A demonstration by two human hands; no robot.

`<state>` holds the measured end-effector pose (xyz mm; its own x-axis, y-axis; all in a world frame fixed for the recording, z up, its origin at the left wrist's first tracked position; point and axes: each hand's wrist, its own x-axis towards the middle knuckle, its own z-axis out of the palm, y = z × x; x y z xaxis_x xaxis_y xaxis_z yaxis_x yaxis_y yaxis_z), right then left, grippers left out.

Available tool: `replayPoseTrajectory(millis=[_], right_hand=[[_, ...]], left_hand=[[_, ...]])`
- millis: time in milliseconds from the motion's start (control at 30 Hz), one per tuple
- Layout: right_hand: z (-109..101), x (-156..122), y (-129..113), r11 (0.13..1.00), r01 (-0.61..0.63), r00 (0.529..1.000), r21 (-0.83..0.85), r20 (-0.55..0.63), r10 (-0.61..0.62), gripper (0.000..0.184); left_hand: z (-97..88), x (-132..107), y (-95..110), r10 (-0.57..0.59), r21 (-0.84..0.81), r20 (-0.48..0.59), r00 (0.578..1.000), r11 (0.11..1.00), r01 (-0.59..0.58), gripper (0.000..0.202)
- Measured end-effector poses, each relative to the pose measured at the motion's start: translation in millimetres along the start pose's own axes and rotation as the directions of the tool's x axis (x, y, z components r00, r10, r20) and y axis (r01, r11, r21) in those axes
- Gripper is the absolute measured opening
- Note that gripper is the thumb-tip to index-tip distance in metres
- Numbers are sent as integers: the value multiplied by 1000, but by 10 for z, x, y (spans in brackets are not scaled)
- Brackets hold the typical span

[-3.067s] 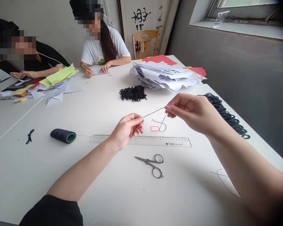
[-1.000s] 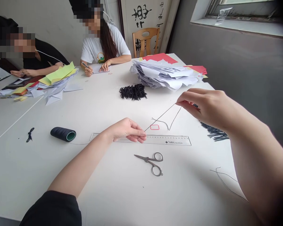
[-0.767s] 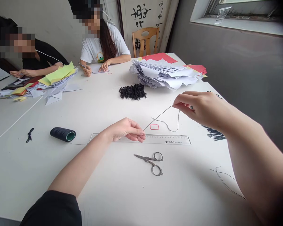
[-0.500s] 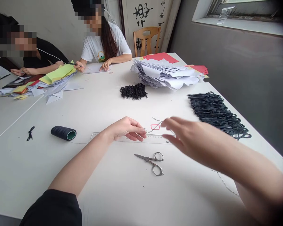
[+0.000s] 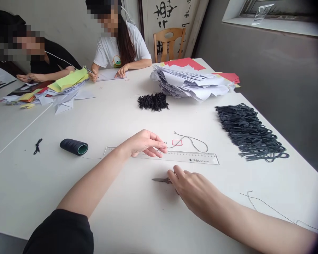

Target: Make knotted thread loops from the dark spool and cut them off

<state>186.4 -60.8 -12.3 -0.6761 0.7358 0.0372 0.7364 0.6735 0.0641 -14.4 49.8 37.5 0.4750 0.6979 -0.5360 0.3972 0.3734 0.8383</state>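
My left hand (image 5: 151,144) hovers over the ruler and pinches a thin dark thread (image 5: 192,137) between thumb and forefinger. On the right the thread curls in a loose loop on the table; on the left it runs back to the black thread spool (image 5: 71,147), which lies on its side. The clear ruler (image 5: 205,159) lies under and beside my left hand. My right hand (image 5: 192,183) has its fingers closed on the handles of the metal scissors (image 5: 159,180). The blades point left on the table, and the handles are mostly hidden.
Bundles of dark looped cords (image 5: 250,130) lie at the right edge, with a smaller black bundle (image 5: 153,102) further back. Behind it rises a paper stack (image 5: 190,83). A small knotted cord (image 5: 37,146) and loose thread (image 5: 270,206) lie nearby. Two people sit across the table.
My right hand has left the thread loop and come down onto the scissors handles. My left hand stays in place with the thread. The view has shifted slightly.
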Motion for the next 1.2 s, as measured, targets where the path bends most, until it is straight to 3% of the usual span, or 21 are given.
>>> replayPoseTrajectory(millis=[100, 167, 233, 300, 367, 533, 700, 1067, 1200], right_hand=[[-168, 121, 59, 961, -67, 991, 267, 128, 34, 13], [-261, 189, 99, 846, -154, 976, 510, 210, 52, 7], [-316, 233, 128, 676, -239, 961, 697, 268, 63, 8], [-329, 251, 147, 554, -277, 956, 785, 284, 75, 12], [-316, 250, 158, 499, -260, 962, 827, 264, 64, 25], [-268, 248, 164, 477, -292, 948, 829, 318, 27, 44], [-269, 272, 151, 463, -372, 919, 805, 390, 60, 43], [-272, 281, 171, 401, -402, 905, 823, 424, 37, 40], [-249, 278, 186, 421, -404, 902, 812, 430, 36, 41]], left_hand=[[1, 3, -2, 16, -3, 1, 1000, 1000, -16, 28], [-2, 5, -7, 28, -11, 4, 1000, 1000, -28, 28], [-6, 6, -10, 38, -19, 4, 999, 999, -38, 27], [-9, 3, -9, 47, -21, -3, 999, 999, -47, 26], [-12, -1, -3, 57, -21, -11, 998, 998, -57, 26], [-12, -11, 11, 70, -24, -12, 997, 997, -71, 25], [-6, -12, 12, 69, -5, -12, 998, 998, -69, 23], [2, -26, 20, 69, -19, 12, 998, 997, -69, 23], [0, -22, 22, 69, -23, 20, 997, 997, -68, 22]])
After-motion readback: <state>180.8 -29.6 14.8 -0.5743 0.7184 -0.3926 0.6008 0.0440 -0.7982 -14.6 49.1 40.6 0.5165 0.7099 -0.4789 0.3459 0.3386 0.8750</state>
